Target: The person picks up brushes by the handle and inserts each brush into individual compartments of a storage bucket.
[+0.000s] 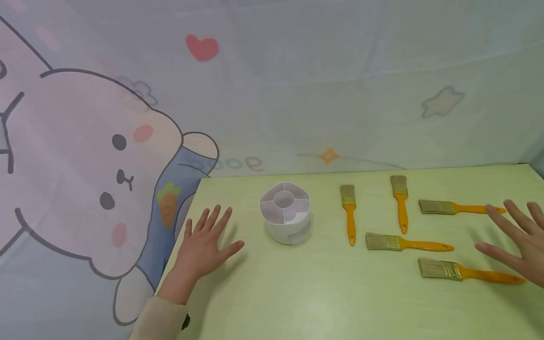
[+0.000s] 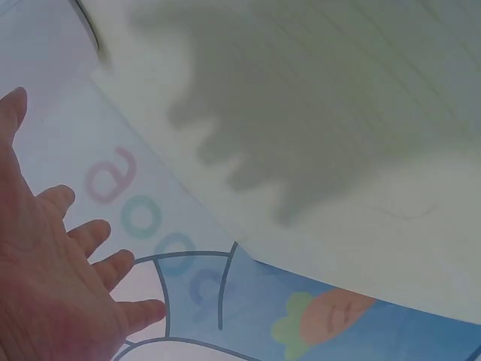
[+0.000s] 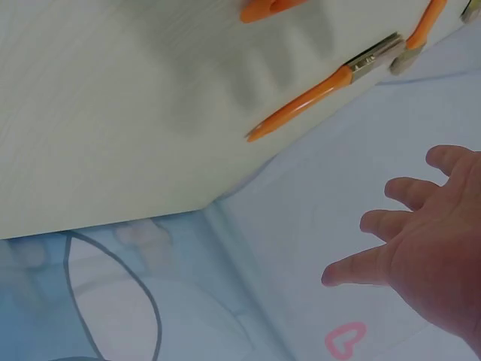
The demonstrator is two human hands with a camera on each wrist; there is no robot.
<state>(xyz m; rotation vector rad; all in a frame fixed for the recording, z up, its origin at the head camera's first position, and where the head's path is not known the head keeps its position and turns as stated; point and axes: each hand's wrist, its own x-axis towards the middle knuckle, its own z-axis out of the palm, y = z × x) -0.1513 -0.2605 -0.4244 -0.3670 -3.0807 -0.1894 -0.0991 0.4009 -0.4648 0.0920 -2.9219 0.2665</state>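
Observation:
My left hand (image 1: 203, 249) hovers over the table's left side, fingers spread and holding nothing; in the left wrist view its shadow falls on the tabletop. To its right stands a white round organizer (image 1: 290, 232) with several compartments around a central ring. My right hand (image 1: 524, 245), also spread and holding nothing, is above the right side, near the handles of two flat paintbrushes, one farther back (image 1: 437, 207) and one nearer the front (image 1: 471, 273). Two more paintbrushes, one by the organizer (image 1: 348, 212) and another (image 1: 400, 203), lie bristles toward the back. Another paintbrush (image 1: 408, 243) lies sideways below them.
The pale yellow-green table (image 1: 297, 297) ends at a back edge against a hanging cloth (image 1: 272, 104) printed with a cartoon rabbit, heart and stars. The table's left edge runs beside my left forearm.

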